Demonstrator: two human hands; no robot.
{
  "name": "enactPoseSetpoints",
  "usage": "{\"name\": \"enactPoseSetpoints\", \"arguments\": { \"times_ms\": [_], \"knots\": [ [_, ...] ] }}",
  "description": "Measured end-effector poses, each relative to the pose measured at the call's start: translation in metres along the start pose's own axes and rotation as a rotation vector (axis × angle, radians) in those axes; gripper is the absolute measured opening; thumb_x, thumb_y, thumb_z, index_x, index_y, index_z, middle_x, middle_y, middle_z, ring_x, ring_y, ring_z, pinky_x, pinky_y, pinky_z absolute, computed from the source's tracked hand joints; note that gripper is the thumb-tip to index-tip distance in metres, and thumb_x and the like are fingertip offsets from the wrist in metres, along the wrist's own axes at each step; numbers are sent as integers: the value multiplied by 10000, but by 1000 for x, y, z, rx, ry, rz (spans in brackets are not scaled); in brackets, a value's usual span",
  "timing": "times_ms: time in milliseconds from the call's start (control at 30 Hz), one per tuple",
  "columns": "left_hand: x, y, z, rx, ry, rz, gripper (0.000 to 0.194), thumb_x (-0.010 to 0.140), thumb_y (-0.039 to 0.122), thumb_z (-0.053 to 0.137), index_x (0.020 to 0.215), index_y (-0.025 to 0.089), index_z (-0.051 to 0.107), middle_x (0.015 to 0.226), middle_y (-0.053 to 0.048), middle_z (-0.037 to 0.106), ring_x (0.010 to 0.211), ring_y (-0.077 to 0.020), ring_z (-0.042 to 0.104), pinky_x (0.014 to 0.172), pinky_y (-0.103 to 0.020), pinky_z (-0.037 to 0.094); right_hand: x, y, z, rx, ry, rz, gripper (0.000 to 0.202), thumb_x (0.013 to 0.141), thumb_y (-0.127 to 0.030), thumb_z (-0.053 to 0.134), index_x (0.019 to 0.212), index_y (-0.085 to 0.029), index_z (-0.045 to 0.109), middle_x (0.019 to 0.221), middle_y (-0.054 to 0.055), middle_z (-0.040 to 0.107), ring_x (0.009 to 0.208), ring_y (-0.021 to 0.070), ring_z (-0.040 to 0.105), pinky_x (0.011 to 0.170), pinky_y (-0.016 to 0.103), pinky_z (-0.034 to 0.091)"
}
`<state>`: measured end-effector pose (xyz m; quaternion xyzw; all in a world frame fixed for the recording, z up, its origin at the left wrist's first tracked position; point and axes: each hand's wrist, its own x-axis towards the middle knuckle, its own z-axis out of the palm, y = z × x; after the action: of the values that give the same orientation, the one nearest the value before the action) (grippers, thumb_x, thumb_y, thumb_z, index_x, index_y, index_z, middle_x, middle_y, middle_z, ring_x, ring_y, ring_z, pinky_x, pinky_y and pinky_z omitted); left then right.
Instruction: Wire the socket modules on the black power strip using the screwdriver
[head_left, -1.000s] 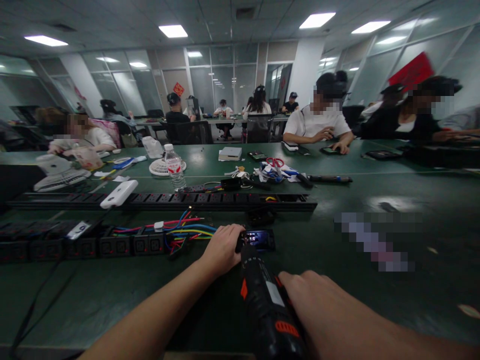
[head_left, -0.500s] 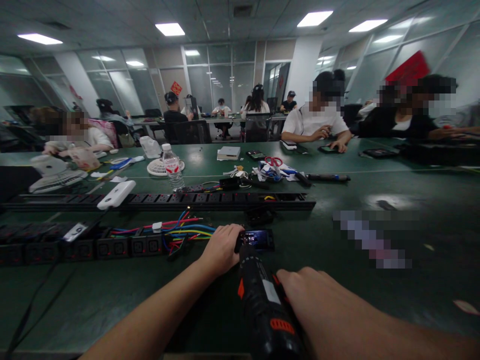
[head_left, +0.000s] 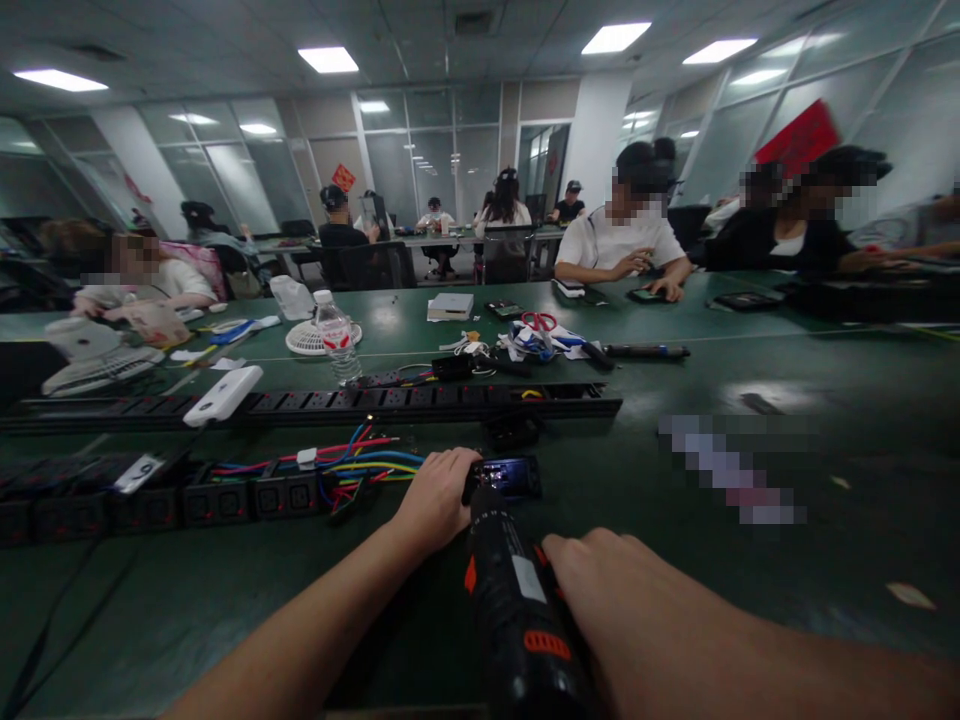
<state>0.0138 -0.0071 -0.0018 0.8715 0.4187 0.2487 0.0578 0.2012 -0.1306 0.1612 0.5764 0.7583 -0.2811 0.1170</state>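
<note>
My right hand (head_left: 600,575) is wrapped round the handle of a black and orange cordless drill (head_left: 504,585). The drill points away from me, and its tip meets a small black module with a glossy dark face (head_left: 517,477). My left hand (head_left: 441,495) is closed on the left end of that module, steadying it on the table. Red, blue and yellow-green wires (head_left: 379,462) run from beside my left hand to a black socket strip (head_left: 217,500) on the left. The drill's very tip and my left fingertips are hidden.
Behind lies a second long black socket strip (head_left: 405,400) with a white device (head_left: 223,396) on it. A water bottle (head_left: 337,340), red-handled scissors (head_left: 538,322) and a dark pen-shaped tool (head_left: 646,351) are farther back. Several people sit beyond the green table (head_left: 720,630).
The whole scene has shifted slightly left in view as the camera turned a little. Both hands, the drill and the module keep their places relative to one another.
</note>
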Motion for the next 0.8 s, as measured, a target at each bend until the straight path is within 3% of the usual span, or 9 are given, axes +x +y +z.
{"name": "enactPoseSetpoints", "arguments": {
  "times_ms": [300, 633, 800],
  "knots": [
    [-1, -1, 0, 8, -9, -6, 314, 811, 204, 608, 1113, 174, 530, 1119, -98, 647, 1021, -257, 602, 873, -384, 447, 4, -10, -10, -2, -64, 80, 301, 740, -162, 722, 1037, -196, 684, 926, 59, 619, 866, 243, 621, 716, 325, 508],
    [0, -3, 2, 2, -22, -34, 324, 803, 212, 614, 1119, 190, 548, 1130, -97, 653, 1021, -263, 603, 871, -386, 451, 6, 1, -2, -5, 5, -24, 257, 697, -142, 691, 950, -183, 685, 838, 38, 614, 752, 216, 622, 576, 251, 439],
    [0, -2, 2, -5, -19, -28, 331, 809, 198, 601, 1136, 191, 549, 1159, -101, 646, 1058, -264, 597, 907, -394, 450, 5, -1, -1, 1, -4, 2, 292, 675, -121, 684, 959, -191, 679, 840, 26, 617, 760, 216, 626, 557, 237, 415]
  ]
}}
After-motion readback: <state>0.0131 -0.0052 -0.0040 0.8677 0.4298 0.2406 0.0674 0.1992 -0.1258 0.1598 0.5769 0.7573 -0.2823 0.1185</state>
